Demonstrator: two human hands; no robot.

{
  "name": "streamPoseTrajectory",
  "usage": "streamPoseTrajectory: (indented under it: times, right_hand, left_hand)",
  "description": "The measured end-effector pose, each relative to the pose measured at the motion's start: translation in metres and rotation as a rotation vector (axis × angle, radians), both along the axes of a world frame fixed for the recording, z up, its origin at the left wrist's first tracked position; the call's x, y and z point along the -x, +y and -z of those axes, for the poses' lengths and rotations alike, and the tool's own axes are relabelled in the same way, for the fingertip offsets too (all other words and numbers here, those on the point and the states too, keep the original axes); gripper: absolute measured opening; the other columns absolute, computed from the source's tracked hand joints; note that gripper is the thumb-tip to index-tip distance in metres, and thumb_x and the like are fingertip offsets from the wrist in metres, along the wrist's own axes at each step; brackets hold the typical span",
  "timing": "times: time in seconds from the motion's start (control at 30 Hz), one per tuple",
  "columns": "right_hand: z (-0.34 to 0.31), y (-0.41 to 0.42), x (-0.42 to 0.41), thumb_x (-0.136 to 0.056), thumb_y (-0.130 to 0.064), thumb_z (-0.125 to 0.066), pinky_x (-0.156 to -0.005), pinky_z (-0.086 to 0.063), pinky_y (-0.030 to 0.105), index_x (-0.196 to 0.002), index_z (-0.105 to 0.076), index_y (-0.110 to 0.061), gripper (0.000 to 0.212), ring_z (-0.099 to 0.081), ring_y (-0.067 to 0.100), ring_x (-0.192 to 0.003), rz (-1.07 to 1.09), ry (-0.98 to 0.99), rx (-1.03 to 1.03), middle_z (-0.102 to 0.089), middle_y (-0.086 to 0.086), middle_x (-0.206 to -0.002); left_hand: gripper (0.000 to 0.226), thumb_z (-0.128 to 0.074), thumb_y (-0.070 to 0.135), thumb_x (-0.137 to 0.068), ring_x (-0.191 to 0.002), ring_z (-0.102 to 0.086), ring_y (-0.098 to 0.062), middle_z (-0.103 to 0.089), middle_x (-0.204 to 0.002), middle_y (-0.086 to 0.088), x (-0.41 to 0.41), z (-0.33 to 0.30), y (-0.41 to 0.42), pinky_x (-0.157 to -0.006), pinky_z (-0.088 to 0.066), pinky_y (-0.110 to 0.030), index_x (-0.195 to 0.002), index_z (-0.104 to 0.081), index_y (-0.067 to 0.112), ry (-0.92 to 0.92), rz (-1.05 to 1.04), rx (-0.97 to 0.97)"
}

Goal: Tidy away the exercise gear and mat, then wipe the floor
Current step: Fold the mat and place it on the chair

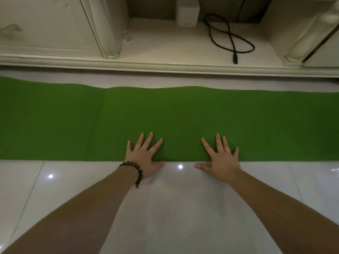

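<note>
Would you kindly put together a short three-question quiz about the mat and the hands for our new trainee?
1. True or false: both hands grip the mat with curled fingers.
2. Which wrist wears the bead bracelet?
3. Where do the thumbs rest: A) on the mat, B) on the floor at the mat's near edge, C) on the black cable?

Key: 1 false, the left hand and right hand lie flat, fingers spread. 2 left. 3 B.

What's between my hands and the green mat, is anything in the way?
Nothing visible. The left hand and right hand both lie flat on the mat at its near edge, fingers spread on the green, thumbs on the floor. The black cable lies beyond the mat, apart from it.
</note>
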State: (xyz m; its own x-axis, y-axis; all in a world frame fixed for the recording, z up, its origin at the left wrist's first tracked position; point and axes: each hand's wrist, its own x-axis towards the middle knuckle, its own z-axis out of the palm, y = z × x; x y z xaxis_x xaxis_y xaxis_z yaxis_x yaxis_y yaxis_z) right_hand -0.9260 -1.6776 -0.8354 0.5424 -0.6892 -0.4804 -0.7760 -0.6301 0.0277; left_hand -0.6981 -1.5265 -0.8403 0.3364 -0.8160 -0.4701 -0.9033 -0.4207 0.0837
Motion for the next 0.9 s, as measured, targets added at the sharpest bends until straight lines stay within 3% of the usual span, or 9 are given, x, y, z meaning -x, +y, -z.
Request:
streamPoseTrajectory:
  times: [0.2, 0.37, 0.47, 0.53, 0.73, 0.9]
  right_hand:
    - [-0.001, -0.003, -0.007, -0.085, -0.076, -0.026, -0.109, -0.01, 0.069, -0.146, 0.019, -0.042, 0.083, 0.015, 0.037, -0.144, -0.042, 0.073, 0.033, 0.021, 0.015, -0.157]
    - [-0.016, -0.004, -0.023, -0.102, -0.031, -0.028, -0.109, -0.02, 0.066, -0.15, 0.012, -0.032, 0.062, 0.002, 0.045, -0.144, -0.026, 0.153, -0.005, 0.008, 0.026, -0.156]
    - [-0.033, -0.001, -0.03, -0.097, -0.005, -0.024, -0.11, -0.022, 0.064, -0.153, -0.001, -0.025, 0.063, -0.009, 0.045, -0.143, -0.003, 0.156, -0.039, -0.004, 0.028, -0.156]
    - [-0.044, 0.004, -0.025, -0.093, 0.004, -0.022, -0.11, -0.025, 0.061, -0.153, -0.005, -0.023, 0.068, -0.014, 0.044, -0.142, -0.036, 0.168, -0.049, -0.009, 0.027, -0.155]
    - [-0.048, 0.043, 0.004, -0.093, 0.004, -0.033, -0.111, -0.018, 0.063, -0.153, -0.001, -0.025, 0.074, -0.009, 0.042, -0.144, -0.084, 0.255, -0.066, -0.005, 0.024, -0.157]
    - [-0.056, 0.067, 0.027, -0.094, 0.004, -0.034, -0.11, -0.023, 0.063, -0.153, -0.005, -0.024, 0.071, -0.019, 0.041, -0.142, -0.141, 0.242, -0.052, -0.014, 0.021, -0.157]
  left_hand:
    - [0.082, -0.033, 0.075, -0.085, -0.146, 0.019, -0.023, 0.025, -0.157, 0.008, -0.001, -0.004, -0.003, -0.115, 0.003, -0.059, -0.145, 0.017, 0.049, -0.021, 0.019, -0.027]
    - [0.085, -0.035, 0.076, -0.084, -0.147, 0.012, -0.026, 0.018, -0.159, 0.006, -0.003, -0.011, -0.007, -0.115, -0.006, -0.06, -0.145, 0.017, 0.048, -0.045, 0.05, -0.089]
    - [0.076, -0.044, 0.057, -0.092, -0.147, 0.001, -0.026, 0.003, -0.161, 0.004, -0.003, -0.021, -0.007, -0.115, -0.011, -0.06, -0.148, 0.007, 0.046, -0.036, 0.037, -0.029]
    - [0.072, -0.045, 0.037, -0.098, -0.148, 0.001, -0.025, 0.001, -0.161, 0.004, 0.003, -0.024, 0.003, -0.116, -0.006, -0.059, -0.149, 0.005, 0.045, -0.016, 0.008, 0.006]
    - [0.064, -0.034, 0.024, -0.101, -0.148, 0.008, -0.021, 0.004, -0.161, 0.007, 0.044, -0.013, 0.05, -0.115, 0.004, -0.06, -0.15, 0.003, 0.041, -0.016, -0.076, 0.069]
    - [0.068, -0.034, 0.012, -0.1, -0.148, 0.005, -0.022, 0.001, -0.162, 0.005, 0.056, -0.028, 0.066, -0.114, -0.001, -0.063, -0.151, 0.001, 0.039, -0.01, -0.057, -0.008]
